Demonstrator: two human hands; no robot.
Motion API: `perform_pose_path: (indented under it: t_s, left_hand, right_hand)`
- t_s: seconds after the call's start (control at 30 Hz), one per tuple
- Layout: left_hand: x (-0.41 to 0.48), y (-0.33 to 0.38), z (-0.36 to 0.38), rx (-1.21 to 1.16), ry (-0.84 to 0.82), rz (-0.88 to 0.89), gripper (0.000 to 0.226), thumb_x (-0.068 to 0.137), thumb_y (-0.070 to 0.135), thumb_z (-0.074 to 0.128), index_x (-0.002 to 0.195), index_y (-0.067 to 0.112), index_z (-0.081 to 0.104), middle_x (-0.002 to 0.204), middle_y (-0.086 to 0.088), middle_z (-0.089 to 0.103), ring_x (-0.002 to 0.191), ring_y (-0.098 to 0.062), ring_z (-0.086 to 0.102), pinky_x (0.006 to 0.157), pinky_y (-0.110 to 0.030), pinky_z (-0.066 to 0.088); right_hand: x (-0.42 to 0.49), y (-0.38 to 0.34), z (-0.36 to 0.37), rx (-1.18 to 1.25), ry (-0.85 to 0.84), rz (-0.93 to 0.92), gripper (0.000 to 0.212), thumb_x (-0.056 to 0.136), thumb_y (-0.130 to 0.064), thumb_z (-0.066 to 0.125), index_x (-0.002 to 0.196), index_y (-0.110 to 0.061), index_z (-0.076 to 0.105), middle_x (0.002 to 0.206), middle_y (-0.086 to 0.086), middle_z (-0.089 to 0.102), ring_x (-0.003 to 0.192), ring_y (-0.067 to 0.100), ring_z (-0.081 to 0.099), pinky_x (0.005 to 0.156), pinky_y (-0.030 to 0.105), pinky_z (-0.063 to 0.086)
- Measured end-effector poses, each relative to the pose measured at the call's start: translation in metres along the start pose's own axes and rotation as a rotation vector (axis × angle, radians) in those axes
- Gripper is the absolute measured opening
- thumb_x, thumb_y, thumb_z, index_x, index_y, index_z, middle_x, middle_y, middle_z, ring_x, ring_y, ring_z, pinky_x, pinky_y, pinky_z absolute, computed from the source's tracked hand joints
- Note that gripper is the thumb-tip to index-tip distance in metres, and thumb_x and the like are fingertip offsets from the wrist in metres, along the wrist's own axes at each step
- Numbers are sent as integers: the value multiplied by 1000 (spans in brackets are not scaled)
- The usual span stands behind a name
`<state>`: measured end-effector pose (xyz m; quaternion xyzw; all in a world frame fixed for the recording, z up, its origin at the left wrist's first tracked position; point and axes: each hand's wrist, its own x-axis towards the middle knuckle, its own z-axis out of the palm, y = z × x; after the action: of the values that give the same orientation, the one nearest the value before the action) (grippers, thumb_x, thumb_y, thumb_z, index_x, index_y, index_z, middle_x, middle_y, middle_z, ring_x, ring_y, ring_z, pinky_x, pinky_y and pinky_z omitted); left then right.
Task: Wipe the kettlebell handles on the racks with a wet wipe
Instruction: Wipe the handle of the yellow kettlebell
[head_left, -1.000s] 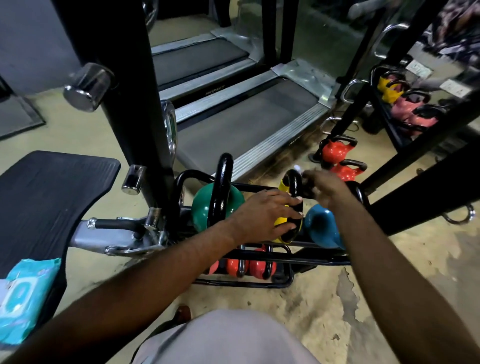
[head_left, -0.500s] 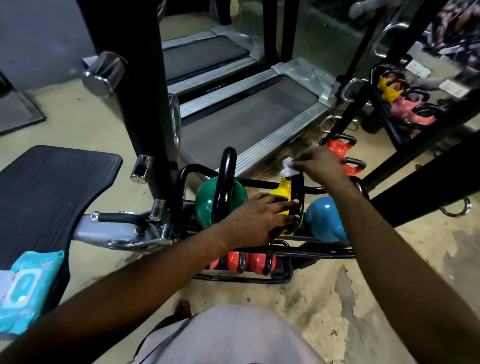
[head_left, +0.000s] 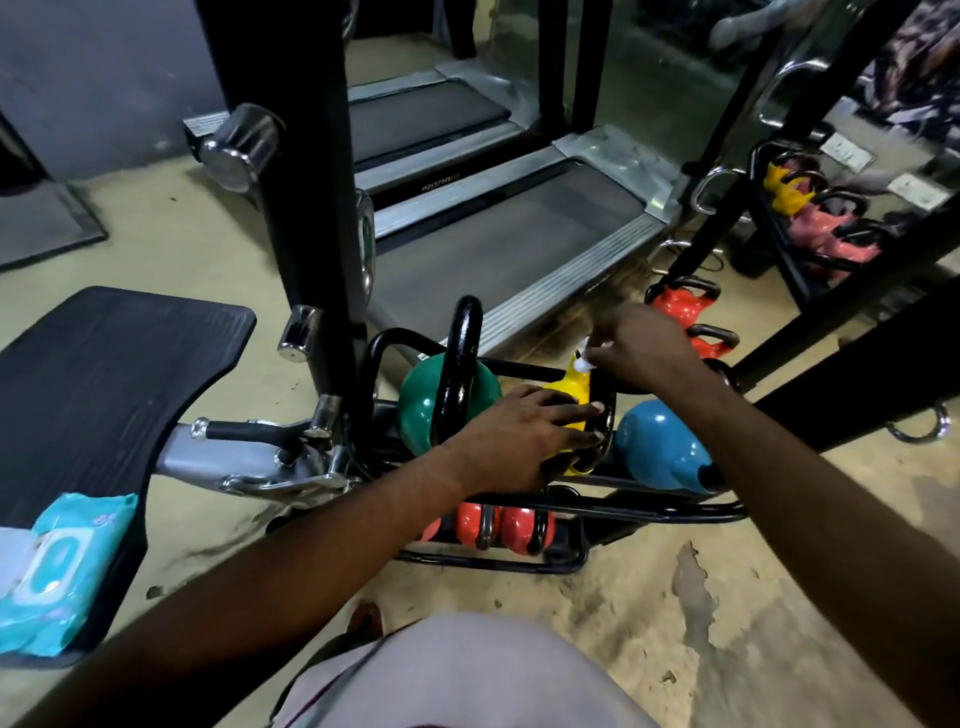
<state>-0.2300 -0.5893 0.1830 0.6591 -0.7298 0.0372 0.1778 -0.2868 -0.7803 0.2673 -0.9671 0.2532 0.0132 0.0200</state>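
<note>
left hand (head_left: 524, 441): fingers spread flat over the yellow bell (head_left: 571, 387), fingertips hooked onto the lower part of its black handle (head_left: 602, 410), steadying it
right hand (head_left: 641, 345): fingers pressed together, pinching a white wipe (head_left: 584, 361) at the top of that handle; only a corner of the wipe shows
yellow bell: on the upper tier of the low rack (head_left: 649, 512), between the green bell (head_left: 421, 405) and the blue bell (head_left: 662, 449), touching or nearly touching both
step, as i judge it: rubbing the top bend of the yellow handle, with other handles probably left to do
risk, tipping: the bell sits on narrow rails; a hard sideways rub could rock it into the blue one, and the left fingertips lie right in that gap, so a pinch is possible
risk, missed spots: the left hand covers the lower handle, so that part stays unwiped unless the hand shifts
risk, wipe: bunched small, it may slip out or drop through the rails to the red bells (head_left: 501, 525) below
spare wipes: pack (head_left: 57, 566) on the bench (head_left: 104, 374) at far left, well apart from the rack
far racks: more bells at upper right, too blurred to judge
</note>
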Motion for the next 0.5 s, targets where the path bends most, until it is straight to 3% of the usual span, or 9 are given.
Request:
perform_pose_path:
  t_s: [0.1, 0.17, 0.23, 0.3, 0.4, 0.5]
  left_hand:
    - [2, 2, -1, -63, 19, -5, 39, 96, 39, 50, 133, 31, 58, 150, 6, 46, 132, -19, 46, 104, -47, 42]
    - [6, 2, -3, -93, 40, -11, 36, 96, 38, 50, 130, 30, 61, 147, 5, 50, 129, -18, 49, 103, -46, 43]
    - [9, 0, -4, -107, 49, -22, 35, 96, 37, 51, 129, 30, 63, 146, 5, 52, 128, -17, 50, 102, -46, 44]
    - [8, 0, -2, -115, 65, -23, 35, 95, 36, 52, 127, 29, 64, 145, 4, 53, 128, -19, 51, 100, -48, 44]
    - [5, 6, 4, -98, 65, 14, 34, 96, 34, 52, 127, 28, 64, 146, 2, 52, 130, -20, 49, 102, -47, 43]
    - [9, 7, 3, -96, 61, 56, 30, 94, 31, 54, 120, 25, 68, 144, 1, 54, 127, -22, 51, 101, -48, 42]
  right_hand:
    - [-26, 23, 24, 859, 109, 326, 13, 88, -25, 69, 93, -13, 69, 89, 4, 68, 79, 18, 65, 69, 32, 56]
    - [-28, 26, 39, 1496, -24, 599, 5, 97, -17, 58, 96, -12, 61, 94, 13, 65, 78, 21, 63, 61, 27, 58]
    - [-20, 26, 48, 1808, -115, 767, 15, 102, -17, 47, 105, -12, 60, 100, 15, 64, 79, 21, 63, 60, 27, 57]
    - [-24, 23, 53, 1863, -175, 794, 24, 102, -18, 43, 111, -6, 62, 95, 11, 68, 74, 19, 65, 63, 28, 56]
    - [-61, 21, 50, 1828, -127, 756, 18, 99, -17, 52, 83, -14, 58, 73, 4, 61, 62, 15, 61, 61, 26, 53]
    - [-73, 23, 34, 1500, 92, 553, 17, 87, -18, 72, 75, -15, 61, 67, -1, 63, 60, 11, 59, 62, 26, 49]
